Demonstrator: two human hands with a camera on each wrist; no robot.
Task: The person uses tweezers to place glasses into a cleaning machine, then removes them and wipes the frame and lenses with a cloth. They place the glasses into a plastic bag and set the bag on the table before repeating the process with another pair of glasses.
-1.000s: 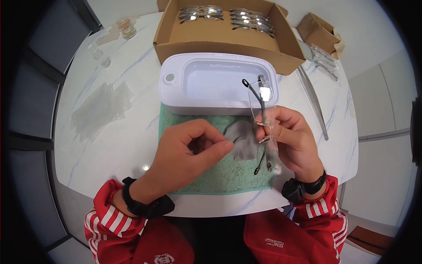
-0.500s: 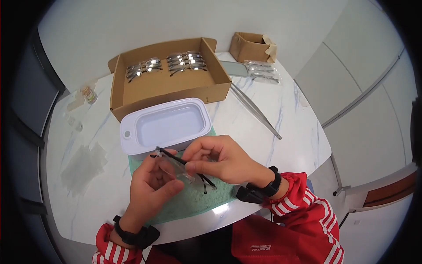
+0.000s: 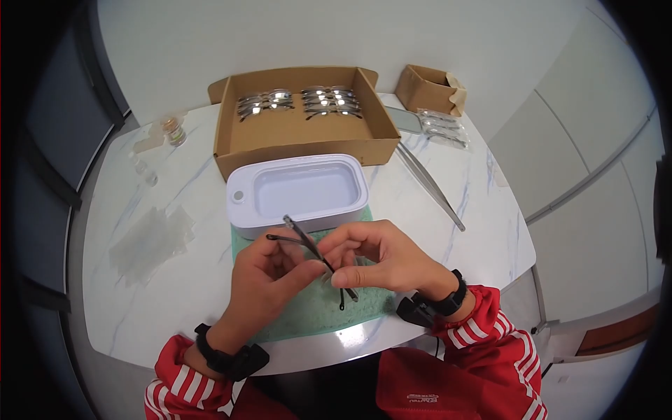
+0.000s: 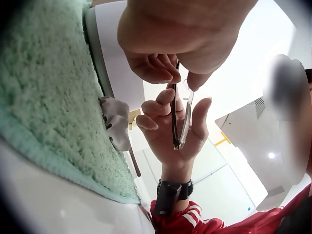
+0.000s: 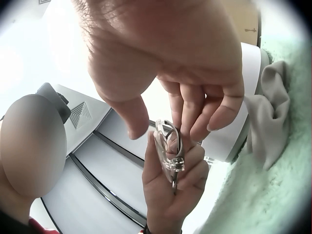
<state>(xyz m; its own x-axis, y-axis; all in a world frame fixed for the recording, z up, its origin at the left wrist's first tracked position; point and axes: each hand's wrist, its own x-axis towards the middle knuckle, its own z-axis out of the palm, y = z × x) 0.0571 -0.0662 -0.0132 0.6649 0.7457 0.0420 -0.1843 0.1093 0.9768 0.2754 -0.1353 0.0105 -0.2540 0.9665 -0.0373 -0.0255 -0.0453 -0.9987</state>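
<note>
A pair of rimless glasses with dark temples [image 3: 302,236] is tilted between my two hands, over the green towel [image 3: 308,322]. My left hand [image 3: 269,280] pinches it between thumb and fingers, seen also in the left wrist view near the dark temple [image 4: 174,107]. Around the other end is my right hand [image 3: 381,259], its thumb apart from its relaxed fingers. In the right wrist view, the glasses [image 5: 170,156] show in the left hand below the right hand's fingertips. A crumpled grey cloth [image 5: 268,117] lies on the towel beside the hands.
A white ultrasonic cleaner tub [image 3: 241,217] stands just beyond the hands. Behind it is a cardboard box [image 3: 294,143] with rows of glasses. Long tweezers [image 3: 434,185], bagged glasses [image 3: 444,129] and a small box [image 3: 423,87] are right; clear sheets [image 3: 150,241] and small bottles [image 3: 173,131] left.
The glasses have passed from an upright hold in my right hand to my left hand's pinch. Both hands have come together, and the right thumb and fingers have parted. The head view has shifted.
</note>
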